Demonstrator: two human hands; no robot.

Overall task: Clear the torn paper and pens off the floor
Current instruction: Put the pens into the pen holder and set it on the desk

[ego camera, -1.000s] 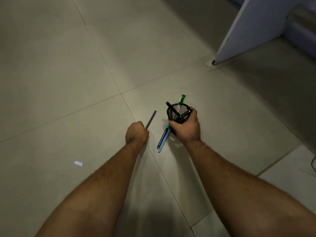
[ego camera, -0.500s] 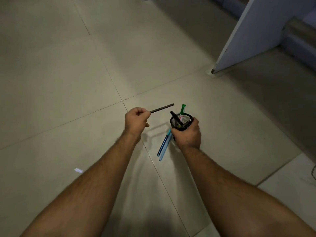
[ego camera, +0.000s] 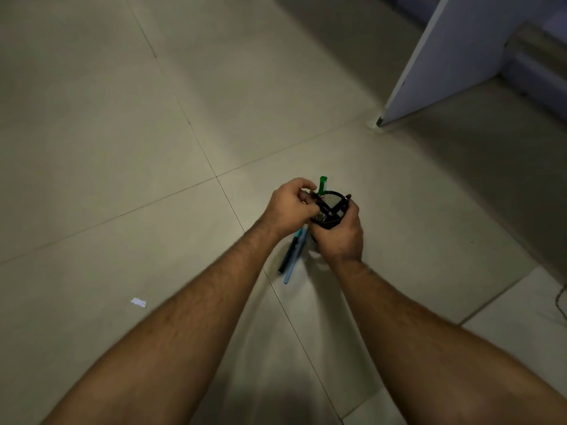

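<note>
My right hand (ego camera: 339, 237) grips a black mesh pen cup (ego camera: 334, 200) just above the tiled floor. A green-capped marker (ego camera: 322, 184) sticks up out of the cup. My left hand (ego camera: 290, 207) is at the cup's left rim, fingers pinched on the end of a dark pen (ego camera: 322, 205) that slants down into the cup. Two blue pens (ego camera: 293, 253) lie side by side on the floor, just below both hands and partly hidden by them. A small white paper scrap (ego camera: 138, 302) lies on the floor to the left.
A white furniture panel (ego camera: 454, 62) stands on the floor at the upper right, with shadowed floor behind it. A thin cable (ego camera: 563, 299) shows at the right edge. Beige tiles (ego camera: 122, 133) stretch to the left and ahead.
My left hand lifted the dark pen from the floor and carried it right to the cup, where its tip now sits inside. The right hand kept hold of the cup.
</note>
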